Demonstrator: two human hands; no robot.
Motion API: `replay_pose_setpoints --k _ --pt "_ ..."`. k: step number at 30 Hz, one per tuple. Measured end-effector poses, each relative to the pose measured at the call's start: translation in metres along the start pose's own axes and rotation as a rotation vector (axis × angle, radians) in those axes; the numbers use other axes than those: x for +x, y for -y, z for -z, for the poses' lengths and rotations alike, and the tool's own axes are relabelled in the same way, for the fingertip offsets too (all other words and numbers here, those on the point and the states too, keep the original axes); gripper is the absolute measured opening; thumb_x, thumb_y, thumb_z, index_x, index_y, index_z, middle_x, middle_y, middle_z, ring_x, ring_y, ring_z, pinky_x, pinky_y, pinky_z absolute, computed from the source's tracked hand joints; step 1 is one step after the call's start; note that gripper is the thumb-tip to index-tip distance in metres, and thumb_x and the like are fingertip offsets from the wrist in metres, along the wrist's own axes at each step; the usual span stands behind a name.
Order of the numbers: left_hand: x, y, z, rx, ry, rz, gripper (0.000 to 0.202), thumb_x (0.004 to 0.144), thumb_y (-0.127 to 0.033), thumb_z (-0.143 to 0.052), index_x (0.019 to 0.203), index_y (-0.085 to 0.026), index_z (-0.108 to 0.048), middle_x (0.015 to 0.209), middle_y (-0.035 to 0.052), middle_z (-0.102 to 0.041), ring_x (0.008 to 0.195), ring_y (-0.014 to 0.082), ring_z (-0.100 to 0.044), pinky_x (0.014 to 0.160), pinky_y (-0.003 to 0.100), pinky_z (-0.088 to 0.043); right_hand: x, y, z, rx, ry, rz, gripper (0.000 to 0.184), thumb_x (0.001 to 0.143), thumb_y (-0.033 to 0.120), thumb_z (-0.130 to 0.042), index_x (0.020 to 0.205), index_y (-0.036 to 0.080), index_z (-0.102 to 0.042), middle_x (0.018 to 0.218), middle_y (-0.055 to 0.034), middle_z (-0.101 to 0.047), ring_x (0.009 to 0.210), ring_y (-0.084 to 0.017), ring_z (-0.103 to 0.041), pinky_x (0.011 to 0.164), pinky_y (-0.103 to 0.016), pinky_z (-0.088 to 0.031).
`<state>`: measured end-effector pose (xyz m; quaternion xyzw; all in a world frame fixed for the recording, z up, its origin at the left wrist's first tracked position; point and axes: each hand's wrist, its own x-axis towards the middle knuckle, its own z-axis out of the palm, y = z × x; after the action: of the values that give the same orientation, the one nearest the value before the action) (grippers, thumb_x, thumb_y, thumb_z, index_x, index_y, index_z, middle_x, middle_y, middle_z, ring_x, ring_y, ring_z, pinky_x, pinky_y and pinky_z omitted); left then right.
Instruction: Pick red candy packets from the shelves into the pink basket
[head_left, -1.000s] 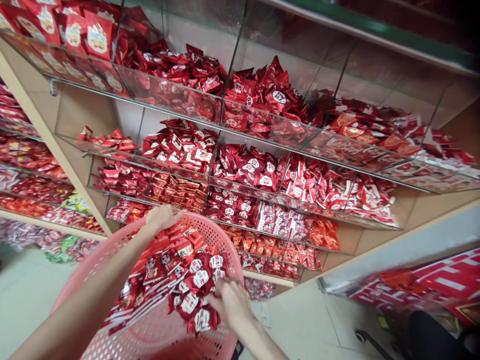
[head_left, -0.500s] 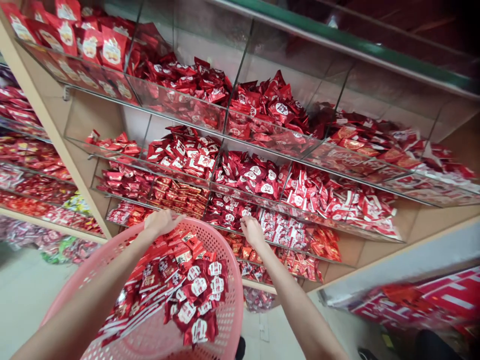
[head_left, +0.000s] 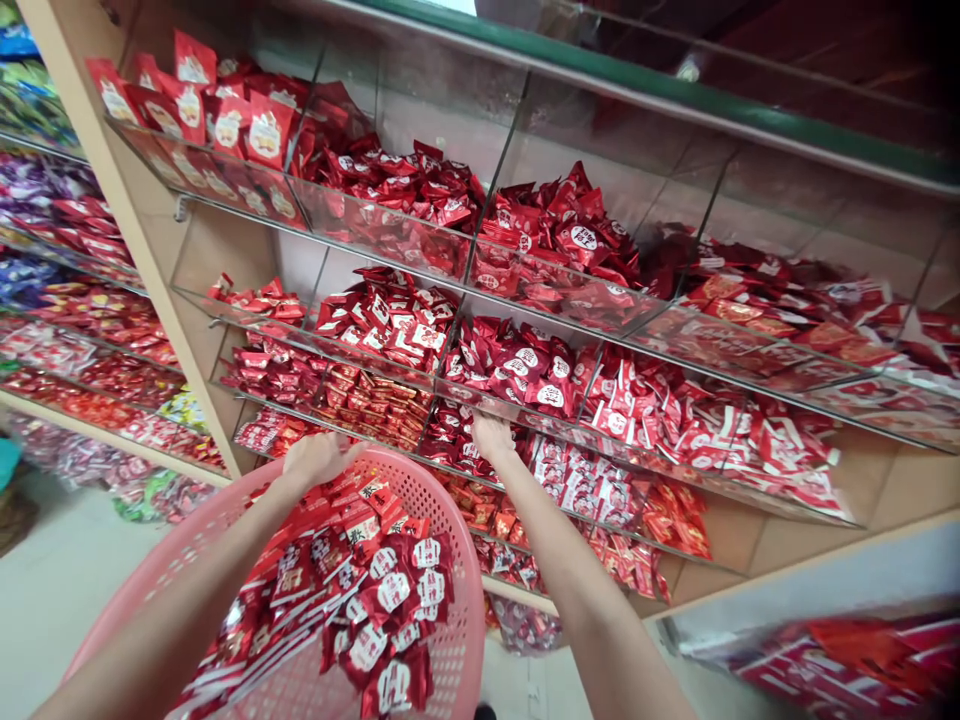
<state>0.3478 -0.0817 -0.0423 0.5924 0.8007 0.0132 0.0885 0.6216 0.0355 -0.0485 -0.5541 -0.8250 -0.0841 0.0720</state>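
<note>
My left hand [head_left: 316, 459] is closed on the far rim of a round pink plastic basket [head_left: 459, 590], its thumb lying along the edge. Inside the basket are orange-red packets [head_left: 352, 522] and dark red packets with white labels [head_left: 392, 592]. My right hand [head_left: 493, 438] reaches beneath a clear shelf front into a compartment of small dark red packets [head_left: 448, 432]. Its fingertips are hidden among the packets and under the shelf lip, so their grip does not show.
Tiered shelves with clear dividers hold heaps of red packets [head_left: 525, 365]. A wooden upright [head_left: 135, 220] parts them from another shelf unit at left. Bagged goods [head_left: 120, 470] lie on the pale floor [head_left: 75, 540], and red packages [head_left: 862, 650] sit low at right.
My right hand has moved up and slightly left, deeper into the compartment of dark red packets. My left hand stays on the basket rim. The shelves have shifted right in view.
</note>
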Motion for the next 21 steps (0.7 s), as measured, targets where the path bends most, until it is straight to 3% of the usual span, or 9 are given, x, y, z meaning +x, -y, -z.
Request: replay_pose_setpoints --k 6,14,21 --pt "-0.005 0.006 0.003 0.002 0.009 -0.006 0.065 0.079 -0.065 -0.024 0.096 -0.018 -0.066 0.094 0.0175 -0.069 0.093 0.0341 -0.063 0.077 0.040 -0.046 0.010 -0.003 -0.005 -0.031 0.031 0.030 0.048 0.081 0.007 -0.038 0.127 0.019 -0.046 0.123 -0.0133 -0.055 0.110 -0.025 -0.050 0.096 -0.037 -0.030" --pt "-0.001 0.002 0.004 0.010 0.009 -0.003 0.066 0.077 -0.066 -0.026 0.100 -0.018 -0.065 0.096 0.0163 -0.069 0.094 0.0329 -0.062 0.077 0.038 -0.046 0.011 -0.006 -0.010 -0.077 -0.017 -0.044 0.042 0.083 0.007 -0.033 0.120 0.010 -0.052 0.119 -0.0176 -0.057 0.107 -0.027 -0.052 0.095 -0.039 -0.033" --pt "0.001 -0.001 0.004 0.007 0.011 0.007 0.066 0.075 -0.067 -0.029 0.101 -0.019 -0.065 0.098 0.0155 -0.069 0.096 0.0322 -0.061 0.078 0.037 -0.045 -0.004 -0.010 -0.001 -0.103 -0.083 -0.005 0.039 0.083 0.008 -0.037 0.119 0.011 -0.052 0.114 -0.0176 -0.058 0.104 -0.028 -0.052 0.094 -0.040 -0.032"
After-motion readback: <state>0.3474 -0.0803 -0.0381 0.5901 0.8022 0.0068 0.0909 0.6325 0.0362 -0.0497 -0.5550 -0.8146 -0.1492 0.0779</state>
